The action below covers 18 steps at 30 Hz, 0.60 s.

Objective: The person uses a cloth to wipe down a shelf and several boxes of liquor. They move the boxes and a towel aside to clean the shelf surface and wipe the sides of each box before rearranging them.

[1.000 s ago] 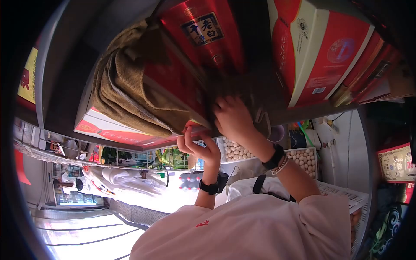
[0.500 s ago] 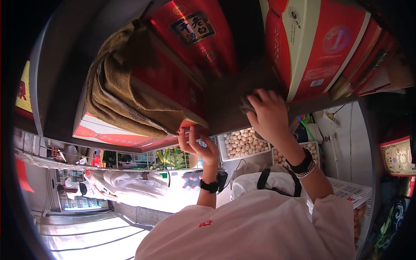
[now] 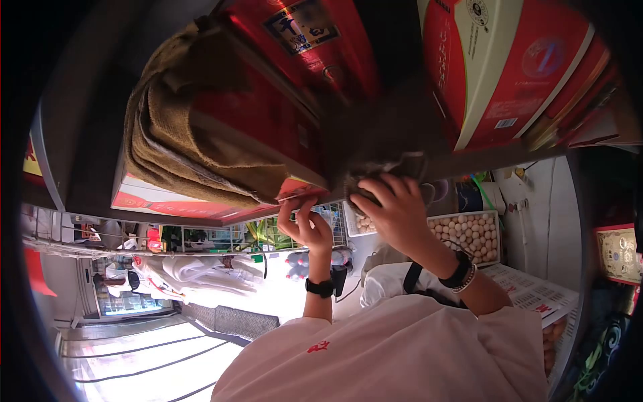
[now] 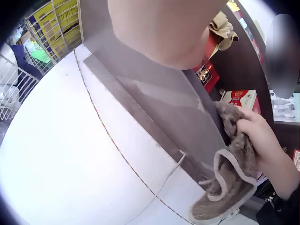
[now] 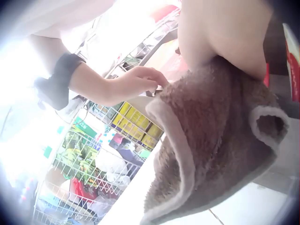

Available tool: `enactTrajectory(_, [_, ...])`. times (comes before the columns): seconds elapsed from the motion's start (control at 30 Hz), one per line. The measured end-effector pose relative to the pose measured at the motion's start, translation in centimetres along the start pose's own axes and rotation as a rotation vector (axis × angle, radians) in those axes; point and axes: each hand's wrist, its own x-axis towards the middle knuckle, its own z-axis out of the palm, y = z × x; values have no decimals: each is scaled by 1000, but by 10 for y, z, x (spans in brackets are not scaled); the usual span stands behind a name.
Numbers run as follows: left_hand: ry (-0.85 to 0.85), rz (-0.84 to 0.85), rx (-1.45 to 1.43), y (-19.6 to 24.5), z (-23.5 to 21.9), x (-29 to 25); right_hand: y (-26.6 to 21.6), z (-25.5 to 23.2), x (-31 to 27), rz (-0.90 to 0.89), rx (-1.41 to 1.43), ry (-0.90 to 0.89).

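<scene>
My right hand [image 3: 395,208] grips a brown plush cloth [image 5: 211,122] with a pale hem, over the front edge of the dark shelf [image 4: 173,103]. The cloth bunches in my fingers, and its lower part hangs down in the right wrist view. My left hand [image 3: 307,228] is at the front corner of a red box [image 3: 268,127], its bent fingertips touching the lower edge there. An olive-brown towel [image 3: 174,147] drapes over that box. In the left wrist view, my left hand's near part covers the shelf's upper portion.
A red gift box [image 3: 308,40] stands deeper on the shelf. Red-and-cream cartons [image 3: 489,74] stand to the right. Below the shelf are crates of eggs [image 3: 469,238] and wire racks [image 5: 84,173] with packaged goods. A thin cord [image 4: 112,136] runs across the white surface beneath.
My right hand has swept the cloth rightward across the shelf, then back left and toward the front edge. My left hand has stayed by the box corner.
</scene>
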Motion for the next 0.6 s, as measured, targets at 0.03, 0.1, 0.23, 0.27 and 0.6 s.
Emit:
enactTrajectory(0.03, [-5,-2,-1,-2,0,-2,7,-6,-6,4,0,-4])
enactTrajectory(0.1, [-22,27,18,-8,1,-7,19,-21,-15,73,-67,11])
enactTrajectory(0.23, [37,-54,-29,-4,6,-1,30,-40,-23,137,-178,25])
enactTrajectory(0.27, [82,-106,-91,-4,13,1,32,-40,-19,147,-137,44])
enactTrajectory(0.6, [62,-44,-152,-17,5,-9,-49,55,22,-164,-19,24])
